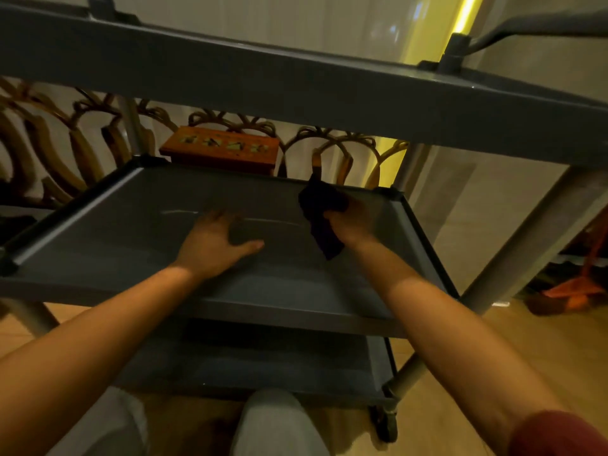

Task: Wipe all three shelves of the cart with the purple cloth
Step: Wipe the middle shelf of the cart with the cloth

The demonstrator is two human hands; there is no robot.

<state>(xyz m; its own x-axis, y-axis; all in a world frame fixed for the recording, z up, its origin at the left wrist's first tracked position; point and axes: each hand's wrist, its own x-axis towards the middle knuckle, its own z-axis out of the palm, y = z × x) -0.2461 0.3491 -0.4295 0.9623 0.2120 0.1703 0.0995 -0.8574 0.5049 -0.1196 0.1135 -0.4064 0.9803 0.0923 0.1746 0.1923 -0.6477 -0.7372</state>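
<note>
A grey three-shelf cart fills the view, seen from low down. Its top shelf (296, 83) crosses above, the middle shelf (125, 232) lies in front of me, and the bottom shelf (250, 363) shows below it. The dark purple cloth (320, 209) hangs crumpled from my right hand (352, 222), which grips it over the right part of the middle shelf. My left hand (214, 241) rests flat on the middle shelf's centre, fingers spread, holding nothing.
A metal cart post (526, 245) rises on the right, with a caster (385, 422) below it. Behind the cart stand ornate wooden furniture (65, 149) and an orange box (223, 148). Orange items (572, 287) lie on the wooden floor at right. My knees (273, 422) are below.
</note>
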